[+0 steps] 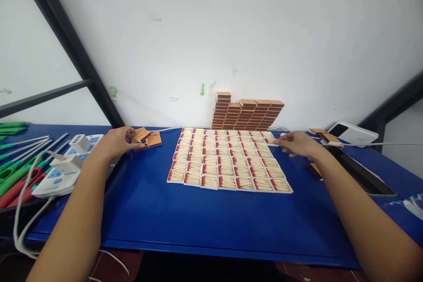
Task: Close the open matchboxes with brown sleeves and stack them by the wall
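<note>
Your left hand [116, 143]: fingers closed on matchbox [142, 134]. Your right hand [294, 144]: fingers pinch match tray [270, 140] by end, perhaps keeping it flush beside tray grid [227, 170].

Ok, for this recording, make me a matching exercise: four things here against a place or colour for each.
1. left hand
2. right hand
3. matchbox stacks
4. tabletop

A. near the wall
B. blue
C. far right corner of the match-filled trays
D. at a small pile of closed matchboxes

Pairs: 1-D, 2-C, 3-A, 4-B.
</note>
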A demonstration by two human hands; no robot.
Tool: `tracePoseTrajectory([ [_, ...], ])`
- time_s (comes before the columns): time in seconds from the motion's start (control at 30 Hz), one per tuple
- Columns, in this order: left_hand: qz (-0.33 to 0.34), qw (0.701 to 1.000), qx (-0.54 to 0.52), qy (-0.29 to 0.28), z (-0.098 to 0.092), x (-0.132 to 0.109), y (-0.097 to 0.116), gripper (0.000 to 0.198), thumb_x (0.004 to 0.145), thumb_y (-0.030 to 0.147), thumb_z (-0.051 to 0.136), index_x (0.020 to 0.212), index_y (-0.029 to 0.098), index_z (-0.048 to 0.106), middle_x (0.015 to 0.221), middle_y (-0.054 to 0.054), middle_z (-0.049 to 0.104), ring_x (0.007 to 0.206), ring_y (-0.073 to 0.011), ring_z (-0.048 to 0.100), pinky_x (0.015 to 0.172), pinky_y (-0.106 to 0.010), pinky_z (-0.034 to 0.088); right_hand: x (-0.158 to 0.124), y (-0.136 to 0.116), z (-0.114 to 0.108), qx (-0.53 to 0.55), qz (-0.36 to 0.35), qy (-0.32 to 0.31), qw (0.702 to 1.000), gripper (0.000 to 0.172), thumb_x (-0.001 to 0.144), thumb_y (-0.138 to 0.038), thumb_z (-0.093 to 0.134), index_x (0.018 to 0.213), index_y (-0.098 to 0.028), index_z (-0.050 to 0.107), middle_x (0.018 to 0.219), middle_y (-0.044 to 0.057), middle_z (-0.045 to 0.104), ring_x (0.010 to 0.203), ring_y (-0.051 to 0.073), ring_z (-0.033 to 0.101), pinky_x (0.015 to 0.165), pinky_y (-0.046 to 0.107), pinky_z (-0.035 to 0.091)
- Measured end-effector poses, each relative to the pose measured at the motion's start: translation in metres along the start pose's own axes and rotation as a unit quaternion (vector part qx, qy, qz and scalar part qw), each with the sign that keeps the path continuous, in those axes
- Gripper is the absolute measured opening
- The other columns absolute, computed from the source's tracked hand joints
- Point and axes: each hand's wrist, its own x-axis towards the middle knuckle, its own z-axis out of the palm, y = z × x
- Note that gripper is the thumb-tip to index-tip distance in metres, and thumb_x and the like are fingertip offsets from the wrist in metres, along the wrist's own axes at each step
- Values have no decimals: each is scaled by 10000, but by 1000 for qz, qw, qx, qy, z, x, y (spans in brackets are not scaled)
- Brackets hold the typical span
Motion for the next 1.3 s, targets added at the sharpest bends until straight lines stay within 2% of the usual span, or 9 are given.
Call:
tracePoseTrajectory([
  [0.2, -2, 1000, 15, -1, 1, 0, 1, 727, 611, 755, 817, 1086, 212, 722, 1038, -124, 783, 989, -353, 729, 782, -395, 532, -1, -1, 8, -39, -24, -8, 999, 277, 840, -314, 818, 1003, -146, 670, 868, 128, 771, 693, 217, 725, 492, 284, 577],
  [0.37, 27, 999, 25, -1, 3, -1, 5, 764, 645, 780, 797, 1161, 220, 735, 1117, -142, 776, 1030, -364, 716, 796, -409, 527, 6, 5, 13, -72, -37, 6, 997, 272, 854, -335, 795, 1004, -133, 693, 855, 103, 767, 646, 202, 705, 472, 275, 550],
  [0.47, 27, 999, 44, 9, 2, -2, 8, 716, 697, 787, 753, 1104, 199, 743, 1080, -144, 773, 1006, -360, 717, 781, -399, 521, 7, 6, 13, -81, -45, 5, 996, 277, 843, -347, 806, 988, -137, 698, 841, 100, 773, 654, 214, 719, 471, 272, 540],
  [0.63, 45, 998, 47, -12, -6, -7, 6, 602, 832, 685, 708, 1136, 167, 731, 1102, -90, 773, 1001, -295, 693, 823, -361, 500, 5, 4, 12, -96, -44, 13, 994, 243, 871, -356, 787, 966, -145, 715, 805, 86, 777, 599, 200, 708, 480, 276, 541],
  [0.73, 35, 998, 51, -28, -11, -10, 5, 551, 863, 648, 703, 1149, 178, 728, 1078, -46, 772, 1001, -275, 682, 827, -343, 489, 7, 6, 12, -85, -39, 12, 996, 249, 858, -368, 801, 946, -149, 720, 814, 92, 785, 616, 208, 721, 469, 274, 547],
  [1.03, 21, 998, 40, -35, -9, -11, 8, 646, 755, 672, 789, 1164, 183, 684, 1052, -48, 768, 957, -284, 691, 775, -338, 500, 11, 8, 12, -82, -45, 17, 995, 288, 843, -399, 830, 939, -146, 733, 792, 94, 783, 596, 206, 723, 440, 267, 554],
  [1.17, 5, 999, 33, -30, -6, -4, 2, 657, 633, 692, 824, 1076, 221, 715, 999, -84, 781, 938, -334, 721, 738, -370, 514, 6, 3, 12, -84, -31, 15, 996, 260, 906, -396, 768, 945, -139, 748, 782, 104, 778, 630, 218, 738, 463, 275, 571],
  [1.3, 17, 998, 46, -45, -3, 1, -3, 589, 634, 755, 776, 945, 255, 763, 971, -108, 793, 942, -376, 736, 759, -405, 516, 5, 2, 12, -91, -28, 18, 995, 265, 913, -408, 765, 955, -147, 755, 780, 101, 776, 623, 220, 739, 476, 277, 566],
])
